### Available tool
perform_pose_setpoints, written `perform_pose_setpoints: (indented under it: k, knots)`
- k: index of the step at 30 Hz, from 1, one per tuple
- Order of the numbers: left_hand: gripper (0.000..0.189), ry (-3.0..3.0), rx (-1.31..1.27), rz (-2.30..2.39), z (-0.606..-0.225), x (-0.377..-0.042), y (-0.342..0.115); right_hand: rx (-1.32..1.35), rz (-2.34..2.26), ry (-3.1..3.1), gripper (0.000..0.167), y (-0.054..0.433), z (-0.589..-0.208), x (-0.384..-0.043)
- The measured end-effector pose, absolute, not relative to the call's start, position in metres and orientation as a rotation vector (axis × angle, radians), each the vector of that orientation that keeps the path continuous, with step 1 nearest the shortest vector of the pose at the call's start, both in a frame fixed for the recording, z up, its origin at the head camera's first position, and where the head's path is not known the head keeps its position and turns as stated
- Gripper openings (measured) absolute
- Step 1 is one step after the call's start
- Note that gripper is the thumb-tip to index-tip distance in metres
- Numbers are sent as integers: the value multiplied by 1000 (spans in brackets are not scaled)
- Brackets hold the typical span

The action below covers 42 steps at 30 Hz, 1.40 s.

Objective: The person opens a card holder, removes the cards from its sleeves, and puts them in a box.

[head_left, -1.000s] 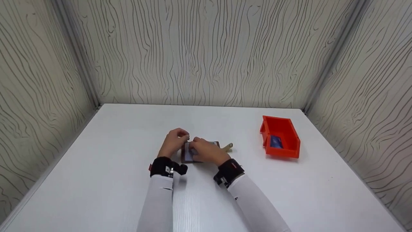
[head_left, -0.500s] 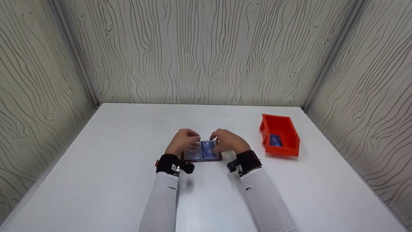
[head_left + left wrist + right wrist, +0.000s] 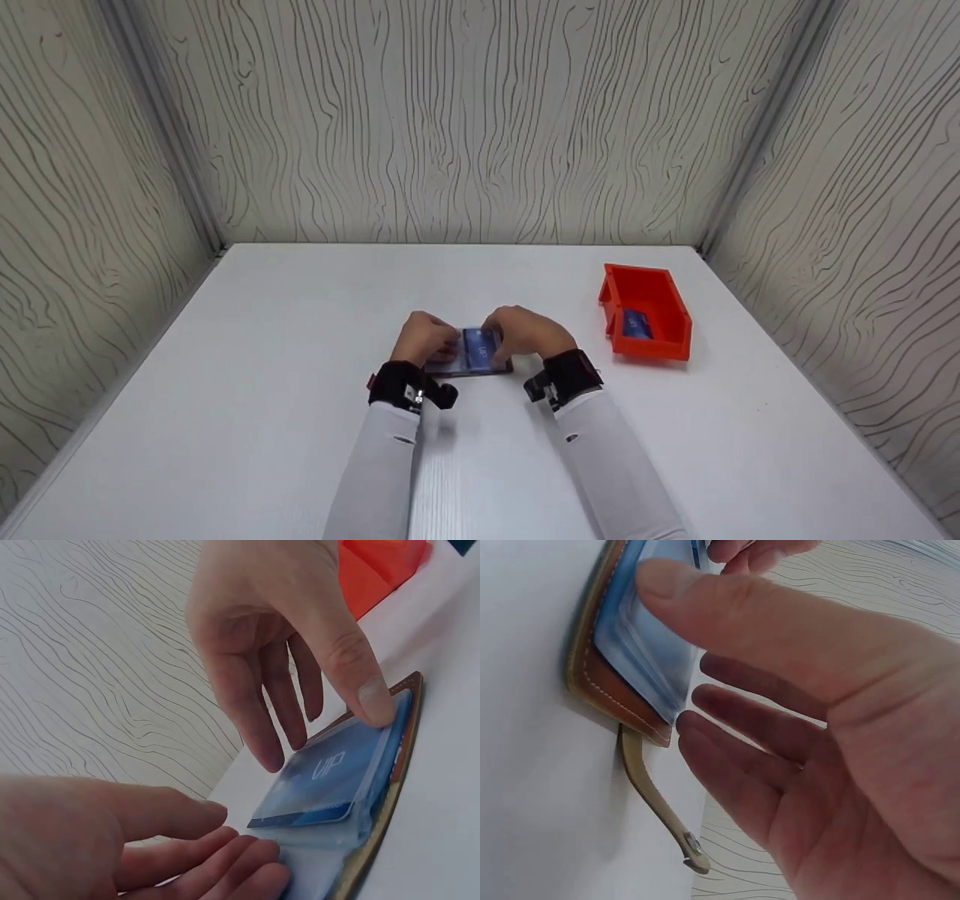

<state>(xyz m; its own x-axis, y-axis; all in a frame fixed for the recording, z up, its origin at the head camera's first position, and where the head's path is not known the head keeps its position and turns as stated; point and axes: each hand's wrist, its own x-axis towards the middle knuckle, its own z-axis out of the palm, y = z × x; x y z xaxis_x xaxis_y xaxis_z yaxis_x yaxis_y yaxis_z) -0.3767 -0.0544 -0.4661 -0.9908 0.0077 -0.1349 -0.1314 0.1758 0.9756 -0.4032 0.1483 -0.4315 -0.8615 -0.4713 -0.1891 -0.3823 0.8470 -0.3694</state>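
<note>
A brown card holder (image 3: 617, 699) with stitched edges lies unfolded on the table, its clear plastic sleeves showing. Under the plastic of its right half is a blue card (image 3: 322, 769) marked VIP. Over that half, my right hand (image 3: 529, 331) spans the holder with fingers spread; its thumb (image 3: 375, 701) touches the sleeve near the edge. My left hand (image 3: 427, 337) is at the left half, fingers loosely bent against the clear sleeve (image 3: 311, 870), pinching nothing that I can see. A strap (image 3: 656, 795) with a metal snap sticks out from the holder's right side.
To the right on the white table (image 3: 300, 300) stands a red plastic bin (image 3: 651, 346) with blue cards (image 3: 636, 324) inside. Wood-grain panels (image 3: 450, 120) enclose the table at the back and sides.
A second ago my right hand covered the holder's left half; it has moved right, uncovering the blue card. My left hand has shifted right and lowered onto the left half.
</note>
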Motion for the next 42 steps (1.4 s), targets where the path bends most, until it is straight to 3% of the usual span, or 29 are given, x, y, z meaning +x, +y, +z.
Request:
perform_pose_setpoints:
  k: [32, 42]
  knots:
    - [26, 2504, -112, 1732, -468, -378, -54, -758, -549, 2710, 58, 145, -438, -403]
    - [27, 2468, -166, 1710, -469, -383, -53, -778, -554, 2697, 74, 143, -442, -404]
